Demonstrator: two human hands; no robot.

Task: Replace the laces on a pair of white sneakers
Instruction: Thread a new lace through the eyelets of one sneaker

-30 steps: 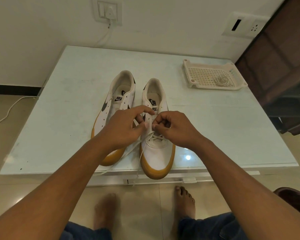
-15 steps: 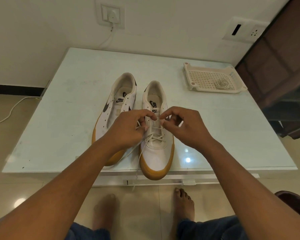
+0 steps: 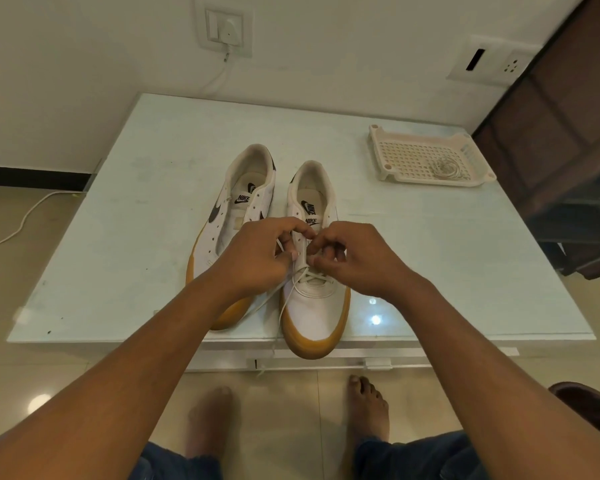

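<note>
Where the two hands were drawn a little apart up by the tongue, the left hand (image 3: 257,259) and the right hand (image 3: 359,259) now meet again lower, over the middle eyelets of the partly laced sneaker (image 3: 314,313). Each pinches a run of the white lace (image 3: 310,277) between curled fingertips. I judge that another crossing is being threaded, so this shoe is roughly half laced on the tabletop (image 3: 146,244), while the unlaced sneaker (image 3: 246,199) just beside it shows bare eyelets and a coiled lace (image 3: 445,168) waits in the perforated tray (image 3: 395,147).
</note>
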